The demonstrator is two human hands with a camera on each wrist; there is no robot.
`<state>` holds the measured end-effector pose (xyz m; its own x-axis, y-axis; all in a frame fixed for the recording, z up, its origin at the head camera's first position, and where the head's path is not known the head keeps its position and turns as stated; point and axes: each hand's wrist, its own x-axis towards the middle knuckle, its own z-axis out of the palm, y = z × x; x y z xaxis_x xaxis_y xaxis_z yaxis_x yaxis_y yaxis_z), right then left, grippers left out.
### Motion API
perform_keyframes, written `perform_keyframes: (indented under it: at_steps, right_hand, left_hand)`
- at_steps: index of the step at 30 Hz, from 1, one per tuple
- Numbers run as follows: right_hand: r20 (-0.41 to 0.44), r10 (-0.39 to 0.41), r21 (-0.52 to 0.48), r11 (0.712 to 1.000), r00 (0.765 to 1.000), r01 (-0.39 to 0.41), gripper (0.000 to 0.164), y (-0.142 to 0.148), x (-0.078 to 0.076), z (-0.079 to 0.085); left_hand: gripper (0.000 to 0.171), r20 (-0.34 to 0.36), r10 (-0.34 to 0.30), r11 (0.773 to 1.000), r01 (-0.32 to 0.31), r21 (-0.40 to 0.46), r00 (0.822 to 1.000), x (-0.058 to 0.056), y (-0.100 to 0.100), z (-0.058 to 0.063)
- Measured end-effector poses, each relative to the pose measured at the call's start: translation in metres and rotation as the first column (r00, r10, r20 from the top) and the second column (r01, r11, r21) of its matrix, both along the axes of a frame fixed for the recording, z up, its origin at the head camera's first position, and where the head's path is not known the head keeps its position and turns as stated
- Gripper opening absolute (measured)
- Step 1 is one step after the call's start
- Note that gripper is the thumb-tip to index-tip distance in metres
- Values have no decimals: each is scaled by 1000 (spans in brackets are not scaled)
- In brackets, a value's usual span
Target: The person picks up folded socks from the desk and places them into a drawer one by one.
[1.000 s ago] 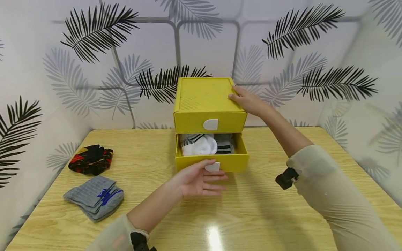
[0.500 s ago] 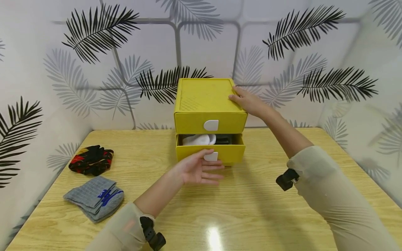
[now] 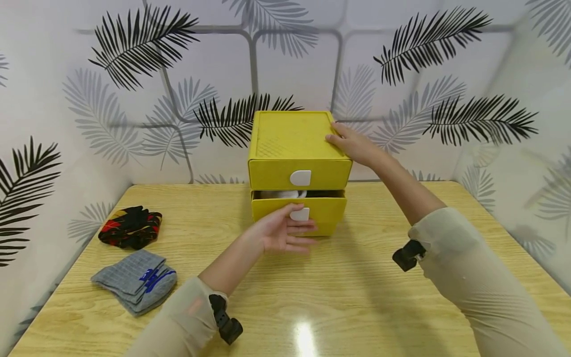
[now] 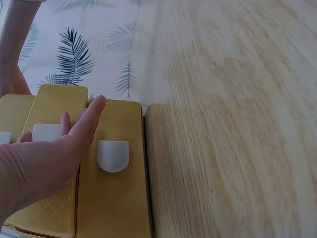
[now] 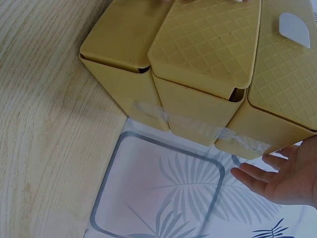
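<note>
Jutting from the yellow box (image 3: 292,131) at the centre of the head view, the middle drawer (image 3: 329,215) stood partly open, some white cloth (image 3: 287,194) showing in its gap. The left hand (image 3: 282,233) lay at its front, fingers straight and spread, gripping nothing, thumb beside the white handle (image 3: 301,214); whether they touched was unclear. The right hand (image 3: 354,144) rested on the box's upper right edge, fingers relaxed and uncurled. An off-centre push could well have skewed and jammed the drawer; cloth riding high might have snagged in the gap; a light brace could have let the box slide on the tabletop (image 3: 379,297). A grey sock (image 3: 136,282) and a dark patterned bundle (image 3: 130,228) lay well apart, at the frame's left. The drawer's front hid most of its contents, and the bottom drawer (image 4: 114,203) showed properly only in the left wrist view.
</note>
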<state>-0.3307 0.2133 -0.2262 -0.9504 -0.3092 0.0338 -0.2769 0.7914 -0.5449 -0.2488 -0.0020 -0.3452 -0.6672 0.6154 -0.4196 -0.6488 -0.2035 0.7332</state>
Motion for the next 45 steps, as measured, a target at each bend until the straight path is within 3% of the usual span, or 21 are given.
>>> perform_keyframes:
  at_steps: [22, 26, 29, 33, 35, 39, 42, 45]
  right_hand:
    - [-4, 15, -36, 999, 1000, -15, 61, -2, 1, -1]
    - [-10, 13, -35, 999, 1000, -14, 61, -1, 1, 0]
    - [-11, 15, -31, 999, 1000, -16, 61, -1, 1, 1]
    - [-12, 16, -22, 1000, 1000, -16, 61, 0, 1, 1]
    - [-12, 16, -24, 1000, 1000, -16, 61, 1, 1, 1]
    - [-8, 16, -33, 999, 1000, -16, 61, 1, 1, 1]
    - [-5, 18, -36, 999, 1000, -18, 62, 1, 1, 1]
    - [-3, 26, -45, 999, 1000, -26, 62, 0, 0, 0]
  left_hand:
    - [57, 19, 59, 998, -59, 1, 998, -17, 3, 0]
    - [58, 15, 51, 999, -51, 4, 999, -14, 4, -1]
    - [57, 28, 10, 1000, -11, 8, 1000, -8, 6, -6]
    - [56, 94, -32, 999, 30, 19, 995, 3, 8, -19]
    - [58, 150, -8, 1000, 4, 28, 989, 6, 8, -25]
    - [64, 246, 110, 992, -121, 30, 963, 5, 8, -34]
    - [57, 259, 179, 981, -193, 30, 949, 1, 8, -38]
    - [46, 255, 205, 975, -219, 26, 945, -2, 7, -40]
